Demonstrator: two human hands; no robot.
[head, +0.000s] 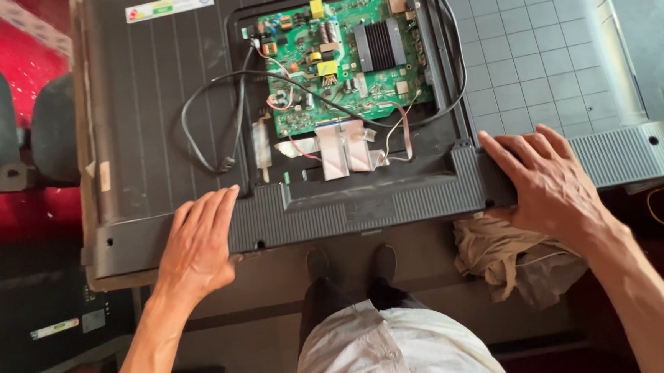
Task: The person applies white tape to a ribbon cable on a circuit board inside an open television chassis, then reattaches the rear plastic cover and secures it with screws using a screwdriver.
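Observation:
A flat television lies face down with its dark back panel (159,120) up. A green circuit board (339,55) sits exposed in an open recess, with a black cable (213,132) looping left and flat ribbon cables (343,149) below it. A ribbed grey plastic cover strip (379,199) runs along the near edge. My left hand (197,245) rests flat on the strip's left part, fingers apart. My right hand (548,181) lies flat on its right part, fingers spread. Neither hand grips anything.
A crumpled beige cloth (505,256) lies under the strip near my right hand. A gridded grey panel (531,51) lies at the right. Black chair parts (6,129) stand at the left over red floor. My shoes (352,262) show below.

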